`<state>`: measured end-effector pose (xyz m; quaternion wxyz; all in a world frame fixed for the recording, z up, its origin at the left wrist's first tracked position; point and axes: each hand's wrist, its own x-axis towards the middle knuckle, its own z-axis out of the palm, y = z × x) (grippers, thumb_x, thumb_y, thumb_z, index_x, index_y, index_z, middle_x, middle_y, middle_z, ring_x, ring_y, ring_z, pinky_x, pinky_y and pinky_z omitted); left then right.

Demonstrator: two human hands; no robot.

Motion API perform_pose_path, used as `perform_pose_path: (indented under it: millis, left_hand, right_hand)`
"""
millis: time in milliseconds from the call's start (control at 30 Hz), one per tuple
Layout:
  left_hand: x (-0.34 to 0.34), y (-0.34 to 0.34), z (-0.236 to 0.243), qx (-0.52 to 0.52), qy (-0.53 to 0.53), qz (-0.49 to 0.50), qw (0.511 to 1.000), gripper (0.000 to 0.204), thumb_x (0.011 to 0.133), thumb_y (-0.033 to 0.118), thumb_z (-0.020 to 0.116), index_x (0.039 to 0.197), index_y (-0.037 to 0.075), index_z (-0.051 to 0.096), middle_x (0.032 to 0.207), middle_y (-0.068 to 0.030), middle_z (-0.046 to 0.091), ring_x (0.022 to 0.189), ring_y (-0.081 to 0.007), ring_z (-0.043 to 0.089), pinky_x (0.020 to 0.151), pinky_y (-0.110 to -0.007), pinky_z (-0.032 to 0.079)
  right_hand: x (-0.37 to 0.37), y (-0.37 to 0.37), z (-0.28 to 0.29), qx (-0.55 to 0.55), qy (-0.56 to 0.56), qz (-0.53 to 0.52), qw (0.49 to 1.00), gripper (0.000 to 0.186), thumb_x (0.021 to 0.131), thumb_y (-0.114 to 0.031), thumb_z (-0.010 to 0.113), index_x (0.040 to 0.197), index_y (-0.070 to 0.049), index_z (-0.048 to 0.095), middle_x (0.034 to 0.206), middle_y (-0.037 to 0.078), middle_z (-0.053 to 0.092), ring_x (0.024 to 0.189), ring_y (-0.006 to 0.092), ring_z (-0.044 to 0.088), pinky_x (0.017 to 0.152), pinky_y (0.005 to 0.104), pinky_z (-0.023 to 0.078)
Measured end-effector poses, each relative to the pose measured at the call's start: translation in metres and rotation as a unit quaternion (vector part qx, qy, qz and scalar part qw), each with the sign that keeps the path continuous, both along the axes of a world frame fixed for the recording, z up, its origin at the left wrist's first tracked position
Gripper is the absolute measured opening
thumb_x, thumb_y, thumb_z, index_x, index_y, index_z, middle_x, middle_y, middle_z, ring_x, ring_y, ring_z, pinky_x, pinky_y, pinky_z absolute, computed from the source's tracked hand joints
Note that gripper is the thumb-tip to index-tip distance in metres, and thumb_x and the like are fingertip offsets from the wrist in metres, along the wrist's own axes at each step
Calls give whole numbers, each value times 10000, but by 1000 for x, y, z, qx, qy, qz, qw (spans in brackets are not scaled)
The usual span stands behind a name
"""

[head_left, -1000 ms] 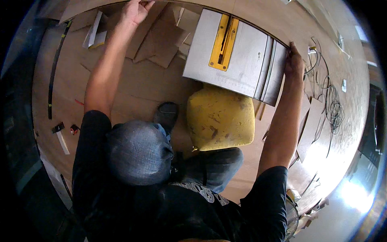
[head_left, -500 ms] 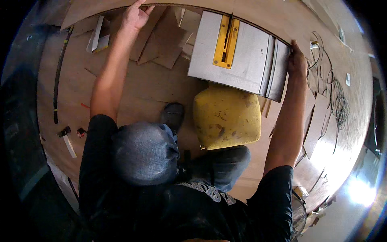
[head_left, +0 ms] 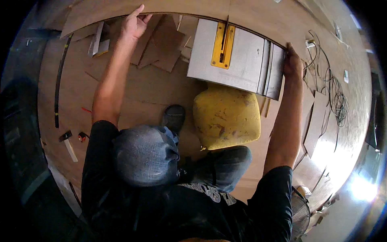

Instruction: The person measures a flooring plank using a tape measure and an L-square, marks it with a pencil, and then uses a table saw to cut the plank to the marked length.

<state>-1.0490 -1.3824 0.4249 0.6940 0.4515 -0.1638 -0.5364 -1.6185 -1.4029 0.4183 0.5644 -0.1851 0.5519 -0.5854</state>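
A wide brown plywood sheet (head_left: 177, 7) spans the top of the view and lies over the far part of a table saw (head_left: 246, 56). The saw has a grey metal top and a yellow blade insert (head_left: 221, 52). Its thin blade (head_left: 227, 22) stands at the sheet's near edge, and a fine straight line runs up the sheet from there. My left hand (head_left: 135, 25) grips the near edge at left, palm upward, one finger on top. My right hand (head_left: 293, 63) holds the same edge at right, beside the saw top; its fingers are partly hidden.
A worn yellow seat or container (head_left: 226, 117) stands in front of the saw, by my knees. Board offcuts (head_left: 163, 44) lie at left beneath the sheet. A hammer (head_left: 68, 145) is on the floor at left. Coiled cable (head_left: 338, 105) and a fan (head_left: 300, 213) are at right.
The plywood sheet's near edge has come slightly toward me over the saw top, with both hands still on it. The line beyond the blade now shows. The view has shifted a little.
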Motion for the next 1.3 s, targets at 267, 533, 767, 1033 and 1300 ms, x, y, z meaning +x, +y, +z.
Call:
perform_pose_path:
  millis: [267, 533, 767, 1033, 1300]
  left_hand:
    - [4, 8, -8, 24, -12, -2, 1000, 451, 876, 150, 744, 1292, 141, 568, 1279, -13, 580, 1166, -217, 529, 905, -427, 470]
    - [12, 6, -24, -67, 62, -49, 995, 327, 912, 32, 673, 1215, 114, 581, 1205, -42, 611, 1121, -204, 593, 973, -432, 547]
    - [3, 22, -11, -50, 42, -15, 998, 358, 910, 27, 671, 1238, 126, 568, 1217, -23, 598, 1143, -204, 574, 1009, -446, 507]
    - [0, 33, -1, -77, 37, -36, 996, 368, 916, 28, 662, 1254, 126, 555, 1244, -20, 577, 1159, -207, 562, 1006, -436, 523]
    - [-5, 47, -2, -51, 46, -13, 998, 371, 914, 19, 658, 1255, 114, 544, 1235, -42, 580, 1158, -210, 569, 1025, -453, 518]
  right_hand:
    - [-12, 8, -8, 2, -55, 25, 998, 407, 888, -85, 740, 1249, -21, 561, 1100, 84, 659, 964, 208, 648, 799, 306, 557]
    - [-6, 20, -2, -49, -35, 4, 998, 440, 890, -13, 711, 1294, -6, 535, 1169, 107, 639, 1020, 224, 639, 900, 310, 551]
    - [-4, 26, -2, -17, 19, -3, 1000, 260, 962, -157, 664, 1119, 45, 616, 1042, 136, 679, 957, 224, 666, 839, 323, 574]
    - [6, 42, 12, -32, 6, -1, 999, 324, 916, -78, 704, 1209, -11, 582, 1051, 99, 658, 919, 200, 647, 792, 306, 570]
    - [9, 61, 15, -10, -16, 9, 1000, 391, 934, -95, 683, 1288, -8, 542, 1122, 113, 656, 972, 210, 645, 842, 315, 563]
